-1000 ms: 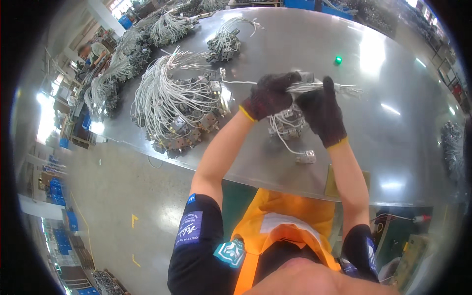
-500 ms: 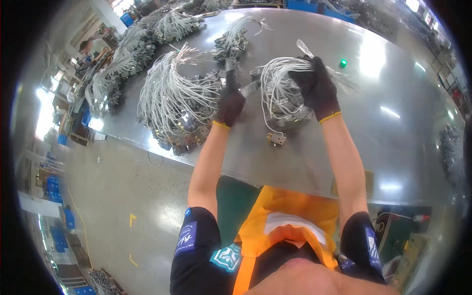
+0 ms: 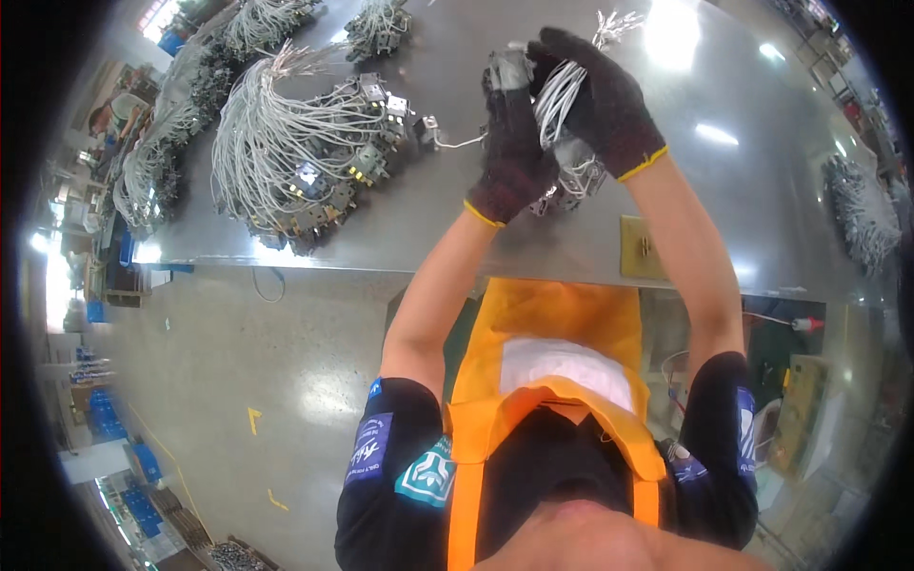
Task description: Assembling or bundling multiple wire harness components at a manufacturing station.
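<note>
Both hands wear dark knit gloves with yellow cuffs and close around a bundle of white cables (image 3: 560,95) above the metal table. My right hand (image 3: 609,107) wraps the cables from the right, and their loose silvery ends stick out past its fingers. From the left, my left hand (image 3: 514,143) presses on the same bundle; its fingertips look covered in greyish tape. Small metal connectors (image 3: 569,190) hang below the hands, partly hidden. One metal connector (image 3: 430,126) trails out to the left on a single cable.
A large heap of white cables with metal connectors (image 3: 276,143) lies left on the table (image 3: 457,252). Behind it sits a smaller cable bundle (image 3: 378,29). More cables (image 3: 860,211) lie far right. A yellowish plate (image 3: 643,247) is at the near edge. Another person (image 3: 119,112) is far left.
My left hand has moved right, from beside the large heap to the cable bundle. The bundle is now lifted and gathered between both hands. The whole view has shifted.
</note>
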Available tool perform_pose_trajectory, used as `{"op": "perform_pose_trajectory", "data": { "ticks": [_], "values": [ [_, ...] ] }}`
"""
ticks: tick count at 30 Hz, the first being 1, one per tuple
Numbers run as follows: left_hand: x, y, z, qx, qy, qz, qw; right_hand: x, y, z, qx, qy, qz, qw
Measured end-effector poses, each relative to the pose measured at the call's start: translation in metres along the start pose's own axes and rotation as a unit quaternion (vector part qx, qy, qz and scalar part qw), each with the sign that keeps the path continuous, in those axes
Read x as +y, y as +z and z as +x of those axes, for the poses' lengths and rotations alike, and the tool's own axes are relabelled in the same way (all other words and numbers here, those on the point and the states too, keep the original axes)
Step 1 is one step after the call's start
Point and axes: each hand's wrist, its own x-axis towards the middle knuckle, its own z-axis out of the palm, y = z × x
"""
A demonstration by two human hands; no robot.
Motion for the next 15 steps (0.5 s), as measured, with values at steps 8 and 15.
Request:
{"op": "perform_pose_trajectory", "data": {
  "ticks": [8,15],
  "values": [
    [-0.002,-0.033,-0.035,-0.192,-0.179,-0.126,0.957,-0.044,-0.027,-0.021,-0.221,-0.003,0.044,0.974],
    [0.03,-0.01,-0.071,-0.118,-0.071,-0.027,0.99,-0.059,-0.045,-0.038,0.058,-0.026,-0.046,0.997]
  ]
}}
